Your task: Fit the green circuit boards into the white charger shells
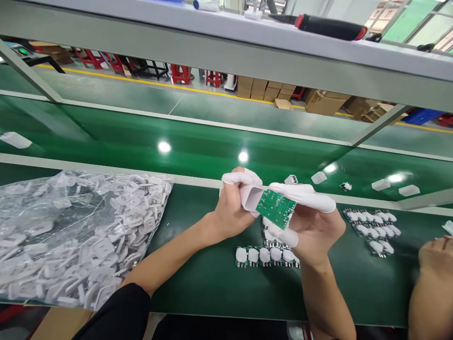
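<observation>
My left hand (pixel 230 215), with white finger covers on some fingers, is closed around a white plastic casing (pixel 252 199). The casing's open end faces right. My right hand (pixel 314 231), also in white finger covers, grips a green circuit board (pixel 278 208) by its edges. The board's left end is right at the casing's mouth; whether it has entered I cannot tell. Below the hands, several circuit boards with white round tops (pixel 264 255) lie in rows on the green table (pixel 212 288), partly hidden by my right hand.
At the left lies a clear plastic bag (pixel 102 250) full of white plastic pieces. White casings (pixel 318 178) are scattered on the green surface beyond a pale rail. More boards (pixel 375 229) lie at right, near another person's hand (pixel 437 259). Overhead, a shelf holds a black-and-red-handled knife (pixel 329 27).
</observation>
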`<state>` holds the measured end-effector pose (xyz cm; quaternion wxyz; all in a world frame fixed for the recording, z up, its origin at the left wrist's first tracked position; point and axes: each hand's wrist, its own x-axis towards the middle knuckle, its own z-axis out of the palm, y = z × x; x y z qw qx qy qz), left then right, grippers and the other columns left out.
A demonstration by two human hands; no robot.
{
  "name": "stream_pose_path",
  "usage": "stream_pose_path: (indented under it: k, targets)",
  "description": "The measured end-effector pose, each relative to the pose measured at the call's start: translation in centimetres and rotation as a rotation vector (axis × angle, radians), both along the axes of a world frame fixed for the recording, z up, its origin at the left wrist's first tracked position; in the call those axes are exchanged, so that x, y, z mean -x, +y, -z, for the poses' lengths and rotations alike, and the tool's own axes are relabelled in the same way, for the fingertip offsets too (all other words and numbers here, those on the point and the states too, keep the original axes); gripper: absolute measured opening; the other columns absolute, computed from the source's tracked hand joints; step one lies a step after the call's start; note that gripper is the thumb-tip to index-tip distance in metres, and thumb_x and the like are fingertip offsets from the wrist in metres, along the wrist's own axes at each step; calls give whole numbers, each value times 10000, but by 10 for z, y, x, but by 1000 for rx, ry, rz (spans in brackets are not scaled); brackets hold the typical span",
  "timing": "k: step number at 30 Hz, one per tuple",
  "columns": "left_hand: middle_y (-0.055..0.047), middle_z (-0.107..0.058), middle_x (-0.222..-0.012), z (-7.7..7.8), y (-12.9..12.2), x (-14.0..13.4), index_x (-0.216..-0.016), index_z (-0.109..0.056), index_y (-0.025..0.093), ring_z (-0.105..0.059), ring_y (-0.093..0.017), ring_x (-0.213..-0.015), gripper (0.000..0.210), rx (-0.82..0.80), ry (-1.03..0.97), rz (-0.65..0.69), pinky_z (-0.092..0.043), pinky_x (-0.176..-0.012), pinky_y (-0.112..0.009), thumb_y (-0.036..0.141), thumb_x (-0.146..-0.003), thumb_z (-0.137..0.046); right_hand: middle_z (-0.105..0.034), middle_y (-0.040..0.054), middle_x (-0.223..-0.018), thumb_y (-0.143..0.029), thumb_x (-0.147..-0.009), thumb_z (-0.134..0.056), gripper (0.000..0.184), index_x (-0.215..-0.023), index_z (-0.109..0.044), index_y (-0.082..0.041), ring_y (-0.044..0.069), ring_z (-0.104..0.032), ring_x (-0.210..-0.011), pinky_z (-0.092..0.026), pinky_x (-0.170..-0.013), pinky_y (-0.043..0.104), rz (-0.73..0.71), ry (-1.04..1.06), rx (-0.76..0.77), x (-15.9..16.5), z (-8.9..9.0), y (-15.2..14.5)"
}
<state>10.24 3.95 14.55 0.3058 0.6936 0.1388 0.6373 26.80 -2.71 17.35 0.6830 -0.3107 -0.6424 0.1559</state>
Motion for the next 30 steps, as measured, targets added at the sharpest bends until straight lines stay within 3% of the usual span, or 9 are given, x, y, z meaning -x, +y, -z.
stream_pose_path:
  k: [6, 12, 17, 30]
  targets:
    - [-74, -545, -1161, 3, -3, -2, -1310, -414, 339, -622, -256, -1042, 533, -18, 52, 47, -616, -874, -496, 487, -1009, -828, -822, 69, -1227, -438, -760, -1044, 700, -1403, -770, -395, 355, -791, -1213, -726, -1023, 607, 7, -107, -7, -7, 11, 3]
    - [-71, -543, -1157, 3, -1, -3, -1312, -418, 333, -613, -245, -1033, 536, -22, 21, 51, -604, -857, -466, 480, -1010, -835, -816, 91, -1157, -477, -741, -1065, 720, -1392, -772, -379, 360, -793, -1131, -722, -918, 570, -25, -172, -12, -3, 5, 4]
    - [-59, -547, -1148, 4, -1, -3, -1325, -420, 352, -613, -239, -1015, 580, -24, 36, 44, -610, -835, -448, 504, -984, -863, -829, 63, -1202, -449, -780, -1047, 741, -1451, -735, -428, 341, -802, -1125, -719, -914, 544, -42, -213, -17, -1, 1, 4]
    - [-57, -516, -1170, 10, 5, -4, -1362, -404, 322, -605, -243, -1077, 622, -59, 39, 83, -579, -900, -454, 478, -980, -869, -830, 62, -1233, -342, -810, -1032, 696, -1453, -770, -387, 328, -799, -1133, -715, -866, 508, -38, -185, -58, 3, -5, 6]
